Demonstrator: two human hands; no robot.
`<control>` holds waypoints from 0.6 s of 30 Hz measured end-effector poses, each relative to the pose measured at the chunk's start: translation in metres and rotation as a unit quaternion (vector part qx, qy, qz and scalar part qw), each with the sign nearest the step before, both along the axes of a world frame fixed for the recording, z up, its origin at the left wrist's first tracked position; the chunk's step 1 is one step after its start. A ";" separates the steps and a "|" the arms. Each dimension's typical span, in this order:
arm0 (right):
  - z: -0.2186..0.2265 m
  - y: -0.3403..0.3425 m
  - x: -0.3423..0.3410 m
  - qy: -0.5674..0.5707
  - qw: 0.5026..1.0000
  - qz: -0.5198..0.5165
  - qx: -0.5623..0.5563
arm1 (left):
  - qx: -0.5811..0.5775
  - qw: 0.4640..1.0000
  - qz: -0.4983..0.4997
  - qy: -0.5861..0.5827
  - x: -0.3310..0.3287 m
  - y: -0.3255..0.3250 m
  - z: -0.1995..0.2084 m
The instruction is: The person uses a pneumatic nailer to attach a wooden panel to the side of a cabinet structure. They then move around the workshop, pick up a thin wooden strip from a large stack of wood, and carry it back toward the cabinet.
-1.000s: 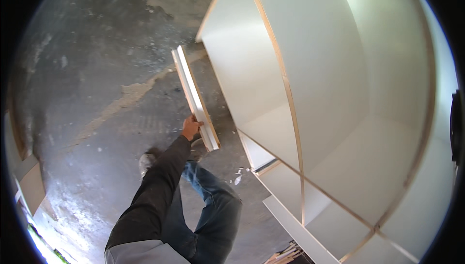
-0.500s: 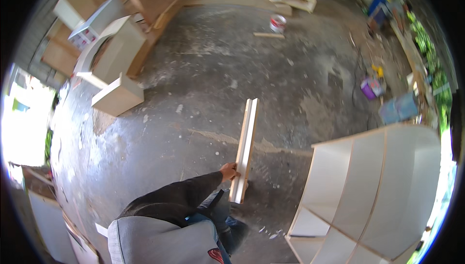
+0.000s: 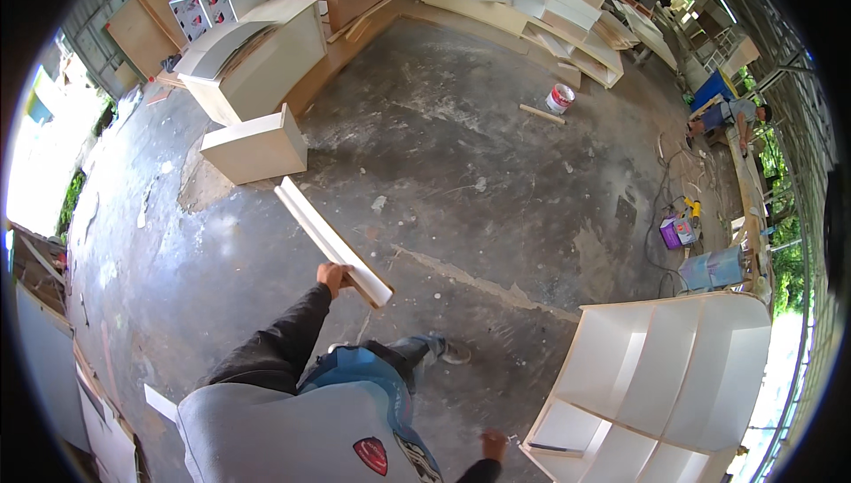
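Left hand: closed around a long, narrow white board with a lengthwise groove and brown edges, gripping it near its closer end; the hand (image 3: 334, 277) emerges from a black sleeve (image 3: 275, 341).
Grooved board: held out in front of the body over the grey, stained concrete floor (image 3: 461, 155); the board (image 3: 326, 239) slants, its far end pointing up and left.
Right hand: low in the view, near the shelf unit; the hand (image 3: 493, 445) is too blurred to tell whether its fingers are open or closed.
Shelf unit: white, curved-cornered, with light-brown edging and several compartments, at the lower right (image 3: 658, 439).
Cream box: rectangular, on the floor beyond the board's far end (image 3: 257, 151).
Bucket: white and red, round, farther off (image 3: 560, 98), with a pale wooden strip just beside it (image 3: 542, 114).
Right edge: a purple box (image 3: 676, 231) near a yellow tool (image 3: 693, 207); farther back, a co-worker bending (image 3: 736, 113).
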State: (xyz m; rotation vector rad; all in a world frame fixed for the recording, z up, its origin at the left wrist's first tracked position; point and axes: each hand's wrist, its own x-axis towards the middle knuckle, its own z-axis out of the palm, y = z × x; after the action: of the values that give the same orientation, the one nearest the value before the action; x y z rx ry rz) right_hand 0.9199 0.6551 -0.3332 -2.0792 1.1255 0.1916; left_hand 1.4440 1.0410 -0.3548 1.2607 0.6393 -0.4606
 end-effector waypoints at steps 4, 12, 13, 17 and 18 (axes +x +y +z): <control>-0.017 0.173 0.009 0.105 0.988 0.015 0.114 | 0.001 0.993 0.113 0.016 0.057 0.086 0.005; -0.015 0.268 0.132 0.168 0.967 0.098 0.165 | -0.018 0.965 0.261 -0.031 0.220 0.205 -0.001; -0.017 0.273 0.151 0.169 0.968 0.094 0.160 | -0.007 0.961 0.275 -0.029 0.246 0.212 -0.003; -0.033 0.307 0.249 0.156 0.970 0.166 0.087 | 0.011 0.940 0.342 -0.010 0.363 0.250 -0.019; -0.037 0.316 0.274 0.151 0.962 0.228 0.031 | 0.008 0.933 0.361 -0.003 0.392 0.259 -0.027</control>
State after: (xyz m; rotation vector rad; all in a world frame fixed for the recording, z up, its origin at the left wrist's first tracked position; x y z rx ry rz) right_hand 1.1939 0.9706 -0.3700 -2.2746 0.7742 0.7780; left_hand 1.8357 1.2999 -0.3816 0.9514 1.0412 0.1613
